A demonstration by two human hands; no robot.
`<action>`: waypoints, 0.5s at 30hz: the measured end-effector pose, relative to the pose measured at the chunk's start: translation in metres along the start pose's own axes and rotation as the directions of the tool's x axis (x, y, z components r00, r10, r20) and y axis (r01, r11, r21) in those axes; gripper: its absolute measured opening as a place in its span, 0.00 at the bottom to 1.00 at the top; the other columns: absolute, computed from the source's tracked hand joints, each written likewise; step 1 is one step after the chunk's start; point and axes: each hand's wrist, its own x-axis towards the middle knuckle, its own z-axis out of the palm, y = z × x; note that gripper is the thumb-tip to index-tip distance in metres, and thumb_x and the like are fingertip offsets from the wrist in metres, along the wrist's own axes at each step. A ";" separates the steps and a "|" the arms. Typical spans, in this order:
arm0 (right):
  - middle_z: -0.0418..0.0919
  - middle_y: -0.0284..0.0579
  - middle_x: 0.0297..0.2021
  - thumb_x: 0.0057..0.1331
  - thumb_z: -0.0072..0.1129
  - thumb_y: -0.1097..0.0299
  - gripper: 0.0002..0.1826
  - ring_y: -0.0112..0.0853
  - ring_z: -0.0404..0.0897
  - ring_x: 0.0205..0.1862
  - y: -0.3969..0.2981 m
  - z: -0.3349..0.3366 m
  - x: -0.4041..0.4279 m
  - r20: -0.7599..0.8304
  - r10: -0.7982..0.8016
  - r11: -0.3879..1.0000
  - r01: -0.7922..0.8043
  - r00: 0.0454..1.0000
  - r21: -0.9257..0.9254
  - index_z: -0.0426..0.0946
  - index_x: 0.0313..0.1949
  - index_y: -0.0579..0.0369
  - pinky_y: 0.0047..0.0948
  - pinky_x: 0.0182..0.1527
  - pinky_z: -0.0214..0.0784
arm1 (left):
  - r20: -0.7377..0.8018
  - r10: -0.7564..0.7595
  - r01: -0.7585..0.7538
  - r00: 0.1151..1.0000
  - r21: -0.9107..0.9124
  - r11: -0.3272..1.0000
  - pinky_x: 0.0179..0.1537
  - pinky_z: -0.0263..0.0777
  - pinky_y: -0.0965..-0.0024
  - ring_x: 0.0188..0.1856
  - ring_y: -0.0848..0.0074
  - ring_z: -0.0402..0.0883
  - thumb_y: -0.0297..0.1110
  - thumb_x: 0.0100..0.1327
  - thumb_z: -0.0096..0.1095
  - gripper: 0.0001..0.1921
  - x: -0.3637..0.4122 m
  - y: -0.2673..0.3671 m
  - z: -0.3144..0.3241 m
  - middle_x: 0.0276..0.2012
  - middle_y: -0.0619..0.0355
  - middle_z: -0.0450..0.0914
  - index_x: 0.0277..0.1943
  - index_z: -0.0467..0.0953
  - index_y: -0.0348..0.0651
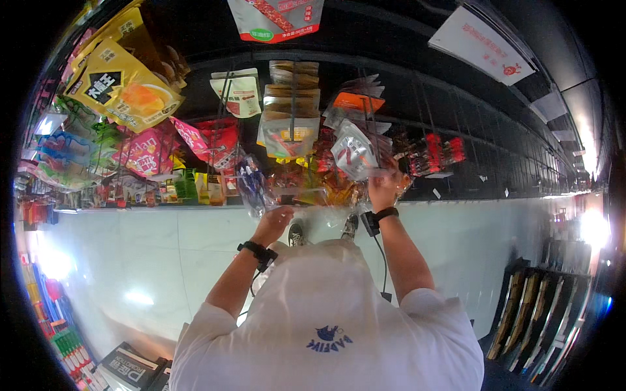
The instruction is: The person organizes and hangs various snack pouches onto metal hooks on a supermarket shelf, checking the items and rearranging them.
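Observation:
My right hand is raised against the lower edge of a silver snack pouch hanging on the rack; its fingers are blurred, and whether they grip the pouch is unclear. My left hand is lower, near a clear plastic bag with dark blue contents; glare and blur hide whether its fingers hold the clear film. Between and above my hands hangs a row of silver and brown pouches. A pouch with an orange top is behind the silver one.
Metal display hooks stick out from the black rack. Yellow pouches, pink bags and small red packets hang to the sides. My shoes stand on the pale tiled floor below. A slatted rack is at the lower right.

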 end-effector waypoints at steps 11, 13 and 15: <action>0.68 0.62 0.43 0.55 0.60 0.66 0.27 0.57 0.70 0.45 -0.021 0.019 -0.029 0.129 -0.156 0.964 0.179 0.979 -0.196 0.64 0.53 0.62 0.50 0.41 0.69 | 0.133 0.000 0.015 0.991 -0.109 0.994 0.38 0.72 0.73 0.35 0.79 0.75 0.31 0.67 0.53 0.09 -0.004 -0.027 0.010 0.36 0.60 0.80 0.45 0.76 0.39; 0.64 0.67 0.49 0.56 0.59 0.66 0.30 0.60 0.68 0.49 -0.029 0.019 -0.029 0.212 -0.073 0.981 0.109 0.975 -0.163 0.61 0.55 0.63 0.51 0.45 0.67 | 0.122 -0.010 0.019 0.992 -0.070 0.997 0.38 0.73 0.70 0.35 0.73 0.78 0.31 0.65 0.55 0.08 -0.001 -0.013 0.011 0.36 0.57 0.81 0.43 0.77 0.39; 0.59 0.72 0.55 0.57 0.59 0.65 0.33 0.63 0.67 0.51 -0.038 0.016 -0.025 0.330 0.025 0.996 0.003 0.943 -0.084 0.57 0.58 0.65 0.51 0.47 0.67 | 0.103 -0.022 0.026 0.994 -0.033 0.999 0.38 0.74 0.67 0.34 0.67 0.80 0.31 0.63 0.56 0.07 0.002 0.008 0.014 0.37 0.54 0.82 0.40 0.78 0.40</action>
